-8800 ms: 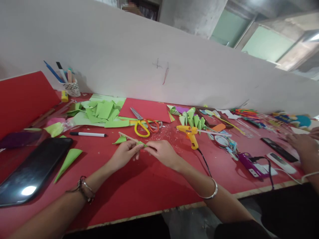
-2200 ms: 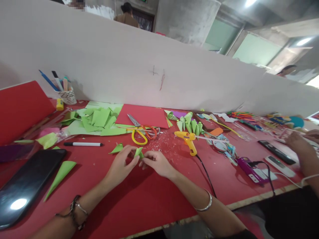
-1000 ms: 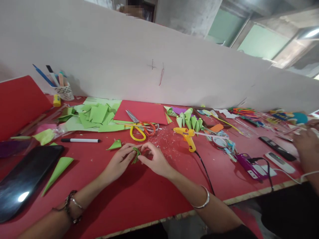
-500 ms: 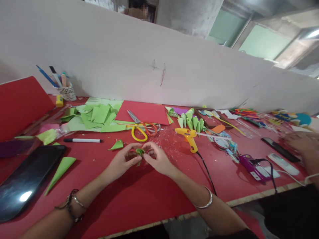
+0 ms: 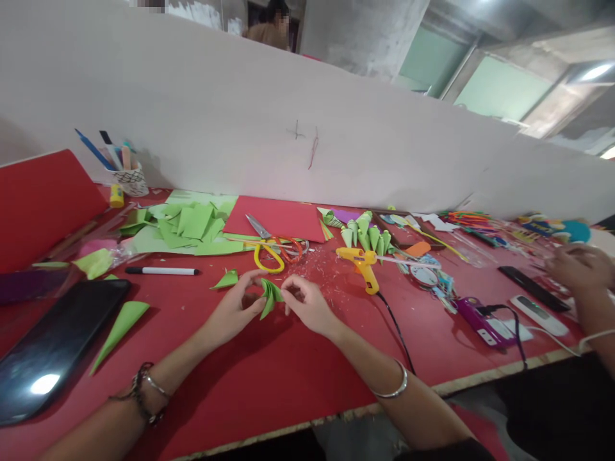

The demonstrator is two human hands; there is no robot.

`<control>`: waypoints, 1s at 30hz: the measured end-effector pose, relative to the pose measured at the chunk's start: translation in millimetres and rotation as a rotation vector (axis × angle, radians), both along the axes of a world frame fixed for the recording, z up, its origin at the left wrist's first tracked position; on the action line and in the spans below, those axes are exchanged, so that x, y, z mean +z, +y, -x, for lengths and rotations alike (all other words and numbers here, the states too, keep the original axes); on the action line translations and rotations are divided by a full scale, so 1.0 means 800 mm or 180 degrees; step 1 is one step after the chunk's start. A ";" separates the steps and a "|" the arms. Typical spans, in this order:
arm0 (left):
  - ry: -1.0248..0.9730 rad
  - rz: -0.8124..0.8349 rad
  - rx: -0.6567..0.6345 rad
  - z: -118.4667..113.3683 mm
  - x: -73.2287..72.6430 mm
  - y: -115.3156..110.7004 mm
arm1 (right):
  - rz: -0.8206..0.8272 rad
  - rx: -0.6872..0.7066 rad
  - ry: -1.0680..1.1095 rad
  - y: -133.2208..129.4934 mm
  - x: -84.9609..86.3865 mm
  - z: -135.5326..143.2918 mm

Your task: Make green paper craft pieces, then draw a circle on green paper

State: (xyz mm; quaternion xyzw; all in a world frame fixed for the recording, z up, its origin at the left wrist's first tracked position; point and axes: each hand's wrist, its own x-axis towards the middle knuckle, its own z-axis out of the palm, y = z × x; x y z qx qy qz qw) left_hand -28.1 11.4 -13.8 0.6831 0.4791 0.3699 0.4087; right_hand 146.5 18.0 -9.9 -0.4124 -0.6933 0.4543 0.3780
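Observation:
Between my two hands is a piece of folded green paper point(image 5: 270, 298), its pleats fanned out. My left hand point(image 5: 239, 304) is closed on its left side, thumb in front and fingers behind. With fingertips pinched together, my right hand point(image 5: 308, 306) grips the paper's right edge. Just behind my left hand lies a small folded green piece point(image 5: 225, 280). Yellow-handled scissors point(image 5: 268, 255) rest beyond both hands. To the right of my right hand is a yellow glue gun point(image 5: 361, 264). A rolled green paper cone point(image 5: 120, 331) lies left of my left forearm.
A black phone point(image 5: 57, 346) and a marker point(image 5: 162, 271) lie at the left. Green paper pieces point(image 5: 192, 224) and finished-looking cones point(image 5: 365, 234) spread along the wall. A purple power strip point(image 5: 485, 323) sits right, near another person's hand point(image 5: 579, 266).
The green paper has turned and opened out, so its pleats show wider. My right hand has shifted slightly right. The other person's hand at the right has also moved.

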 end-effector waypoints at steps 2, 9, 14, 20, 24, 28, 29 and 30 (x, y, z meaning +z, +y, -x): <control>0.0016 -0.0155 0.0142 0.000 -0.003 0.002 | -0.0006 -0.0040 0.0048 0.000 -0.001 0.000; 0.0545 -0.0766 -0.0231 0.006 -0.002 0.009 | -0.0110 -0.0158 0.0003 0.003 -0.001 -0.003; 0.0726 -0.0840 -0.0350 0.016 0.004 0.012 | -0.0469 -0.0425 -0.0286 0.007 0.000 -0.009; 0.0846 -0.0942 -0.0411 0.022 0.011 0.013 | -0.0828 -0.0518 -0.0608 0.009 0.003 -0.013; 0.0953 -0.1032 -0.0354 0.025 0.011 0.016 | -0.0852 -0.0527 -0.0650 0.010 0.003 -0.013; 0.1085 -0.1119 -0.0303 0.028 0.007 0.019 | -0.0928 -0.0593 -0.0526 0.010 0.002 -0.015; 0.1142 -0.1107 -0.0340 0.028 0.005 0.019 | -0.0995 -0.0611 -0.0504 0.010 0.003 -0.016; 0.1209 -0.1072 -0.0408 0.028 0.002 0.019 | -0.1072 -0.0581 -0.0529 0.009 0.004 -0.016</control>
